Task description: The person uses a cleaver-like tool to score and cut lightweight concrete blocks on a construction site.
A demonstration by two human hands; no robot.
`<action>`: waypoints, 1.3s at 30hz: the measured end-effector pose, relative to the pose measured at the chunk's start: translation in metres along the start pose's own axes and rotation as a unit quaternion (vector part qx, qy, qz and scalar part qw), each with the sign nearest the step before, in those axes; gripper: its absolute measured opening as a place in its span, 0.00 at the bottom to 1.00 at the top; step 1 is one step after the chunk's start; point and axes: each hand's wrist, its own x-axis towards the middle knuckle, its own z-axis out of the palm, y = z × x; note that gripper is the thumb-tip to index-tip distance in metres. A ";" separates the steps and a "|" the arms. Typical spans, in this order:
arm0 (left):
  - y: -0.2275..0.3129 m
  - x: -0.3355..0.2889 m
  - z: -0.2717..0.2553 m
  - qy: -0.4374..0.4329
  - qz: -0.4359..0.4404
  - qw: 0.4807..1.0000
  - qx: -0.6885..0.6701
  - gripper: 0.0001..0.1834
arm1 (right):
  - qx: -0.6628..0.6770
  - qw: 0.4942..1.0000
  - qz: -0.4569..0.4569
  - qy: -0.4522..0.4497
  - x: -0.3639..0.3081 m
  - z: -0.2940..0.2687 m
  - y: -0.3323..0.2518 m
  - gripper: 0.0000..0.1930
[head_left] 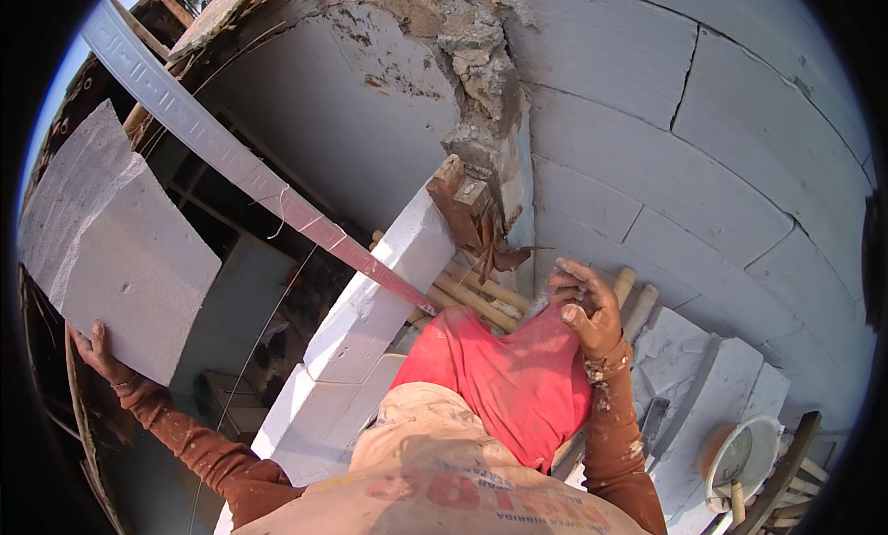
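Note:
My left hand [99,354] is at the lower edge of a large grey lightweight concrete block [139,258], its fingers gripping the edge. The block is tilted up at the far left, with a rough, uneven upper part. My right hand [592,308] is raised over my right knee, beside the red cloth of my shorts [499,359]. Its fingers are loosely bent, the thumb stands apart, and nothing is in it. White specks cover the right wrist and sleeve.
A low white block wall [356,322] runs alongside my legs. A long pale strip, reddish at its near end [324,234], slants across toward my knee. Bamboo poles [472,299] lie beyond. Lower right are blocks [717,387] and a bucket [754,442]; a grey block wall [647,165] rises right.

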 end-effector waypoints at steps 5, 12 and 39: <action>-0.003 -0.006 0.111 -0.105 -0.006 0.994 0.004 0.42 | -0.030 0.999 0.012 0.011 -0.009 0.007 -0.003 0.31; -0.041 0.010 0.229 -0.299 -0.061 0.952 0.019 0.45 | -0.070 0.997 -0.022 0.036 -0.005 0.008 -0.001 0.30; -0.029 -0.066 0.433 -0.553 -0.078 0.824 0.095 0.49 | -0.038 0.990 0.078 0.108 -0.004 0.013 -0.004 0.26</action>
